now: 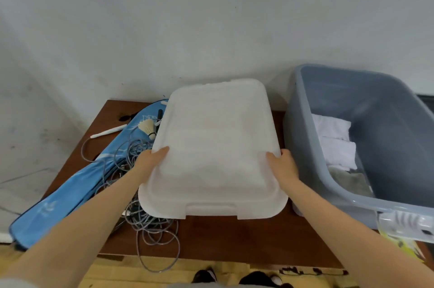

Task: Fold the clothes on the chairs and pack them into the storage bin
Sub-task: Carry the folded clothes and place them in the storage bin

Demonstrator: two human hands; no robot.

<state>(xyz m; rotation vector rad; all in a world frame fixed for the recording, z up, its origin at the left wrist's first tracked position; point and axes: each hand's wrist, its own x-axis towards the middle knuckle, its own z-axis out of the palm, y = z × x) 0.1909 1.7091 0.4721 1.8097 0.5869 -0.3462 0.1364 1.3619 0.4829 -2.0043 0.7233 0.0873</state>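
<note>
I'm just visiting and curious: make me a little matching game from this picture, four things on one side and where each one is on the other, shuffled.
Things:
1. white lid
2. folded white clothes
3. shuttlecock
4. grey cable

Places:
A. inside the grey storage bin
B. lying on the blue racket bag
C. held at its sides by the left hand and right hand
D. in a tangle on the brown table, left of the lid

Pairs: 1-C, 2-A, 3-B, 4-D
</note>
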